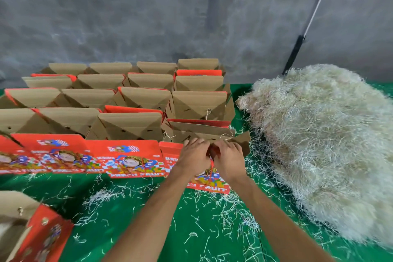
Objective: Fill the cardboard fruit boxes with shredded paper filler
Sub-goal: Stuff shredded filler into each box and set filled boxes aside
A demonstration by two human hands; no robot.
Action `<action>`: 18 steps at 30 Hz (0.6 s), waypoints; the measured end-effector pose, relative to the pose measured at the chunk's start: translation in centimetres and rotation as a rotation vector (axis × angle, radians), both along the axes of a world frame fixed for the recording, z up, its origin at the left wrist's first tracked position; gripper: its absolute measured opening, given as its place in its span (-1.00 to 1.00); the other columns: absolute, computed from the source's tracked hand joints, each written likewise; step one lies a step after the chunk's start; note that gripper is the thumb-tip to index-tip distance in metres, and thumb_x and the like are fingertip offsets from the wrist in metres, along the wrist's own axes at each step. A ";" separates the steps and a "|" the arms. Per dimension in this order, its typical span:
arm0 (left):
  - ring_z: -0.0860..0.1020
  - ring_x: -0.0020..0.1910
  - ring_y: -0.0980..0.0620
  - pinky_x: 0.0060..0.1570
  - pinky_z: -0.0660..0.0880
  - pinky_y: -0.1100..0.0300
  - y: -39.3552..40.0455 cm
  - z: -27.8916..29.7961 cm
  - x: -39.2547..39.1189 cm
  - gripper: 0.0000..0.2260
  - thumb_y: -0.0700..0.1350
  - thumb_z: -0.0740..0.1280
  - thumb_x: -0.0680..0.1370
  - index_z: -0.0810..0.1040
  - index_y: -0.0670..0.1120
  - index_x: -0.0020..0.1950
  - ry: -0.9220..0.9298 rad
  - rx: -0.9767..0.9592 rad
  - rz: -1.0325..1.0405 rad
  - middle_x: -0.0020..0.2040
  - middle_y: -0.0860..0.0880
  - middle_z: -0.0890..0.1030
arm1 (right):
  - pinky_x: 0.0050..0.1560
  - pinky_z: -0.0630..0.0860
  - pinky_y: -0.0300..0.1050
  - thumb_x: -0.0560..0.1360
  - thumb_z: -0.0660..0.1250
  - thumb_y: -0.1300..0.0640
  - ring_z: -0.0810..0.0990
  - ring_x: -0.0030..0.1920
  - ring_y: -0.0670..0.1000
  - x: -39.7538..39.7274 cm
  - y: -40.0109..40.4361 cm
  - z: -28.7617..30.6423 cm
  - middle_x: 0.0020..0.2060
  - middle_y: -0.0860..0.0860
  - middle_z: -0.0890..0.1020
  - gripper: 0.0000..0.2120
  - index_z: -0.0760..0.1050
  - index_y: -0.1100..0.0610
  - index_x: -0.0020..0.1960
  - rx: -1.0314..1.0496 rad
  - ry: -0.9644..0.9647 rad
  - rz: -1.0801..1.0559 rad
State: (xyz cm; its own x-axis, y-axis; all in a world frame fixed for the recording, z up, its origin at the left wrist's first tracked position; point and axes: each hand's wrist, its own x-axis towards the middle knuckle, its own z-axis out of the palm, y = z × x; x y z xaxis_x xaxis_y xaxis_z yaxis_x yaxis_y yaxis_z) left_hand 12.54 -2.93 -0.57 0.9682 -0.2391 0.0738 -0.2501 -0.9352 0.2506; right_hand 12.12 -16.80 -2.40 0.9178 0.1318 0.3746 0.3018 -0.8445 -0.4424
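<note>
This is a packing workspace, plain and storeroom-like. A rough grey concrete wall [191, 17] rises bare behind a work surface covered in green cloth [131, 215]. Rows of open brown-and-red printed cardboard fruit boxes [131, 100] stand packed side by side on it, some marked "FRESH FRUIT". Beside them lies a big heap of pale shredded paper filler [323, 144], with loose strands scattered over the cloth.

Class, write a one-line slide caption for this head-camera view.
Both hands work at the nearest red fruit box, beside a large pile of shredded paper.
</note>
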 end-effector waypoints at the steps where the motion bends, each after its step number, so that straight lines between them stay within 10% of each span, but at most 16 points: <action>1: 0.41 0.14 -0.07 0.10 0.27 0.01 0.1 -0.2 -0.8 -0.84 -0.09 0.20 0.42 0.46 -0.03 -0.01 -0.011 0.004 -0.012 0.03 0.00 0.52 | 0.19 0.41 0.02 0.49 0.29 0.14 0.61 0.00 0.02 -0.9 -0.2 -0.2 -0.10 -0.11 0.67 -0.82 0.57 -0.07 0.03 0.010 -0.009 0.004; 18: 0.43 0.07 -0.03 0.10 0.36 0.05 -4.5 -2.8 -15.7 -0.86 -0.17 0.25 0.53 0.52 -0.04 0.06 -0.106 -0.060 -0.125 0.04 0.04 0.52 | 0.24 0.39 0.05 0.43 0.22 0.12 0.57 -0.07 0.08 -16.3 -6.5 -3.2 -0.11 -0.06 0.62 -0.79 0.57 0.10 0.00 0.023 -0.068 -0.020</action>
State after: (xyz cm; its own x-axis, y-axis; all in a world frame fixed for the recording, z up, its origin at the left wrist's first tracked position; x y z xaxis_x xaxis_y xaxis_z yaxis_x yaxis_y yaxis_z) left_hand -3.16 -7.45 -3.37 0.9173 -0.3492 0.1913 -0.3913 -0.8795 0.2710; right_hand -4.16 -23.27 -5.57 0.8923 0.1046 0.4392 0.3153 -0.8407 -0.4403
